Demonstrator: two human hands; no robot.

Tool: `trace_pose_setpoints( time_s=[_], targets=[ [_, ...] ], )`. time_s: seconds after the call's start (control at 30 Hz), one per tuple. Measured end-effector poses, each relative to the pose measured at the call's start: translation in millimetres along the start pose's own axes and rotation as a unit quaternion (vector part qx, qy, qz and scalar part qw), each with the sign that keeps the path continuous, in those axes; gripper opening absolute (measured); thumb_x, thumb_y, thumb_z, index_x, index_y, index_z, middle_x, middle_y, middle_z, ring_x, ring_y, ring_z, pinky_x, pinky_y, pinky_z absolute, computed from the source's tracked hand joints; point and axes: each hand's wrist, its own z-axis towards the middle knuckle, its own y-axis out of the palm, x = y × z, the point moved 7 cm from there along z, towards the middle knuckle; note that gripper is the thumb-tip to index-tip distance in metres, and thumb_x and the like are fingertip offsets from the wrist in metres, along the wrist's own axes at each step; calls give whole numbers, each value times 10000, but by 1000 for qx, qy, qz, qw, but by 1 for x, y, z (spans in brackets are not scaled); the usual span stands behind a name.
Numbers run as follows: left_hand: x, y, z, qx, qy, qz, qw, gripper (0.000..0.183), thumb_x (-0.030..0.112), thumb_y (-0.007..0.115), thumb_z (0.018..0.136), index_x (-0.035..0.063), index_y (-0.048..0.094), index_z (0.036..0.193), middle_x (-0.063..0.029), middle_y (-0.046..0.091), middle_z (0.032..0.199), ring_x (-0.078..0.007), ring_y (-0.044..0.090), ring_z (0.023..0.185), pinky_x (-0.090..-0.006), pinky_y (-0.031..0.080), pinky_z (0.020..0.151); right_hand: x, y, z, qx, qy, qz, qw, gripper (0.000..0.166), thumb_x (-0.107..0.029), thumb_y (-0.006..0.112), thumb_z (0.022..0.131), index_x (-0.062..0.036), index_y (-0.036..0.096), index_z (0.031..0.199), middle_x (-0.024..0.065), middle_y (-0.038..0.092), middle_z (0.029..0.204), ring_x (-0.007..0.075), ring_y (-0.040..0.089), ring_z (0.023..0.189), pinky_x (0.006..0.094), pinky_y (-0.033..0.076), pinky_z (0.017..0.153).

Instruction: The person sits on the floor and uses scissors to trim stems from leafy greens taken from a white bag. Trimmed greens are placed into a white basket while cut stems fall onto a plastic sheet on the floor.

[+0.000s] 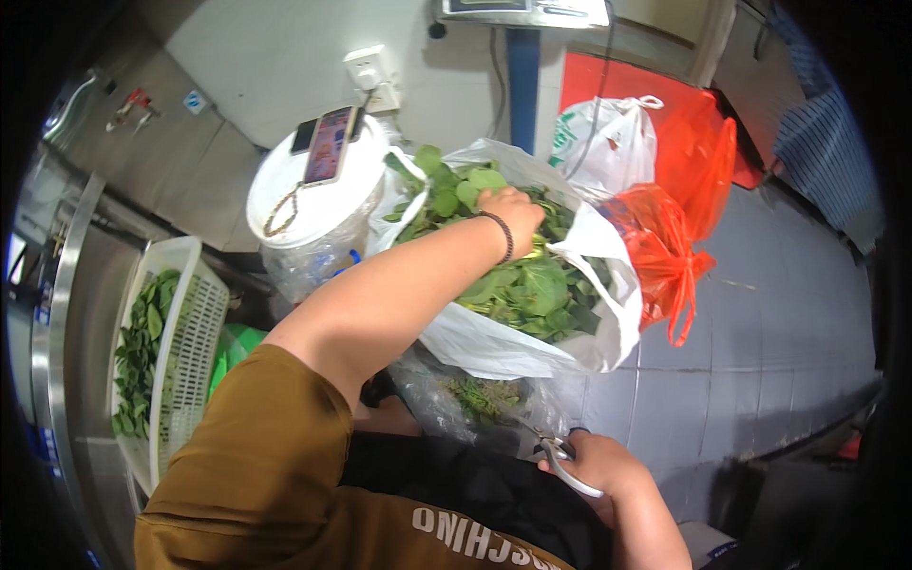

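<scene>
My left hand point(509, 214), with a dark braided bracelet at the wrist, reaches into a large white plastic bag point(491, 349) full of leafy greens point(545, 285). Its curled fingers rest among the stems, and the leaves hide whether they grip any. My right hand point(602, 463) holds scissors point(563, 467) with silvery handles low over my lap, blades pointing left and away from me. Below the white bag, near the blades, a clear plastic bag point(484, 402) contains green trimmings.
To the left, a white plastic basket point(189, 335) contains loose leaves. A phone point(330, 146) with a beaded strap lies on a white lidded bucket point(320, 206). Knotted red bags point(662, 249) and a white bag point(613, 146) stand at right. A blue scale post point(524, 92) rises behind.
</scene>
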Motion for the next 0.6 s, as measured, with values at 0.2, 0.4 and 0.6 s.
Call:
trace_pose_setpoints(
  time_s=[0.2,0.4,0.6],
  targets=[
    [16,-44,-36,53,71,135,987,204,124,524,749,91,579,943,-87,622,885,-252,574,911,-551,211,1016,-10,-4,-6,18,6,-8,1000,678,-588,566,711,31,586,986,238,607,931,378,576,910,403,449,787],
    [14,-78,-75,15,12,157,987,158,147,548,743,104,631,870,-94,623,894,-240,592,900,-488,367,902,-10,2,-8,21,11,-22,999,668,-575,561,709,39,592,968,238,611,913,383,577,907,399,451,786],
    [-43,-113,-113,73,-27,-112,991,339,255,626,744,92,615,1041,-145,629,935,-284,601,863,-360,474,775,-9,8,-14,47,4,-26,999,644,-555,538,719,47,598,942,242,609,923,381,579,901,398,453,779]
  ],
)
